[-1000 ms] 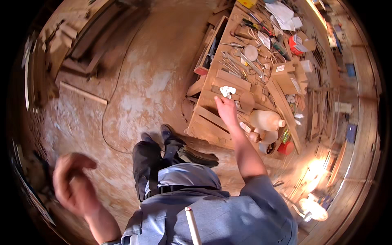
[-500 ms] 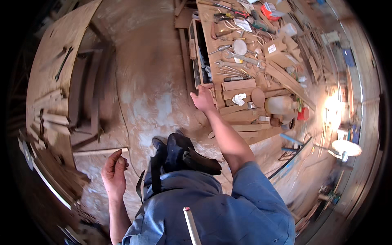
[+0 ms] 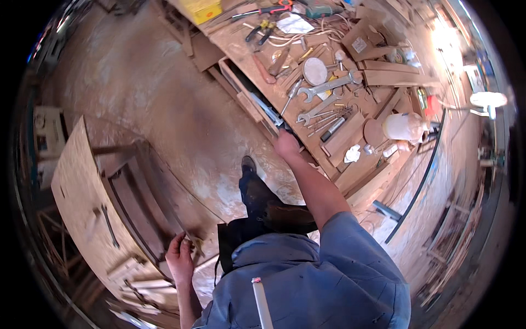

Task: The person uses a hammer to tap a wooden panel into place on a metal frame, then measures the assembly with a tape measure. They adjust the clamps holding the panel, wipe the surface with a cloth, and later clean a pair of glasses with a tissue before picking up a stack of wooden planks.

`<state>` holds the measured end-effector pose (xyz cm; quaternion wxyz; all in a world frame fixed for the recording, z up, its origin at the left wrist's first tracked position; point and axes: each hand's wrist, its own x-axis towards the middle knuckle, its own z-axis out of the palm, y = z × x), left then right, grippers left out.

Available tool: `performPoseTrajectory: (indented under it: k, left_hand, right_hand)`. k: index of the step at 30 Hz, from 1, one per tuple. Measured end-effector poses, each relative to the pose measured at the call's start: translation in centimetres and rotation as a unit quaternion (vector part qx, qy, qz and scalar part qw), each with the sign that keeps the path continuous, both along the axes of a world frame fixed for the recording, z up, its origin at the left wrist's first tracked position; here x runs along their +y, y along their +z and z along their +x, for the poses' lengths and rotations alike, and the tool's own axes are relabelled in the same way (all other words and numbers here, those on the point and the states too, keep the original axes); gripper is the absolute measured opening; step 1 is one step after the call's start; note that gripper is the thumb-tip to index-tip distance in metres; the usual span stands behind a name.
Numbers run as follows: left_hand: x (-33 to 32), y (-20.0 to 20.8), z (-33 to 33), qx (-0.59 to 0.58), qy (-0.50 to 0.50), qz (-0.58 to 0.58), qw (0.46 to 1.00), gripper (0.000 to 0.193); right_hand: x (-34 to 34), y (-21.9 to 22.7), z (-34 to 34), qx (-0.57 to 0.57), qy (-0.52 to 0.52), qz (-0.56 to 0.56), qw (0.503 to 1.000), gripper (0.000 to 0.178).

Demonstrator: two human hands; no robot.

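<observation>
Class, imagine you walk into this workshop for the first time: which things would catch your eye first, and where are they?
The cluttered workbench at upper right stands out, strewn with big spanners, a round disc and a pale plastic jug. The right hand rests at its front edge. At lower left, the left hand touches a wooden frame piece on the dusty floor.

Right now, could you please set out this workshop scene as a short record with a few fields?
Setting: woodworking shop, dusty floor, seen from above.
Right hand: right hand rests on the front edge of the workbench, by an open drawer.
Left hand: left hand touches the edge of a wooden frame piece standing on the person's left.
On the bench: two open-ended spanners, a round disc, a white plastic jug, crumpled white paper.
Clothing: blue shirt, dark shoes.
</observation>
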<state>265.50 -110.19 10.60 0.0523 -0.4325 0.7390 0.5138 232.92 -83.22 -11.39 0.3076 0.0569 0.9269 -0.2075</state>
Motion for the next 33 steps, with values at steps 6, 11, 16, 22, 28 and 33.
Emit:
performPoseTrajectory:
  k: [6, 11, 16, 22, 28, 33]
  left_hand:
    - [-6.4, -1.0, -7.4, -0.027, -0.097, 0.022, 0.995, 0.027]
    - [-10.8, -3.3, -13.3, -0.053, -0.198, 0.063, 0.977, 0.026]
    - [-13.7, -5.0, -20.6, -0.067, -0.357, 0.040, 0.931, 0.027]
    - [-10.5, -8.0, -29.5, 0.014, -0.601, -0.040, 0.798, 0.028]
    - [0.8, -14.4, -36.6, 0.035, -0.697, -0.029, 0.716, 0.033]
    - [9.2, -23.6, -40.7, 0.002, -0.600, 0.023, 0.800, 0.043]
  right_hand:
    - [0.4, -4.2, 0.8, 0.076, -0.013, 0.059, 0.995, 0.030]
    - [-0.8, -3.0, 1.4, 0.078, -0.023, 0.088, 0.993, 0.028]
    - [-4.1, -3.1, 4.3, 0.056, -0.048, 0.082, 0.994, 0.023]
    - [-8.0, -3.9, 8.2, 0.085, -0.111, 0.069, 0.988, 0.019]
    - [-7.7, -1.1, 7.4, 0.023, -0.136, 0.008, 0.990, 0.023]
    - [-7.0, 2.1, 5.7, 0.270, -0.187, -0.125, 0.936, 0.029]
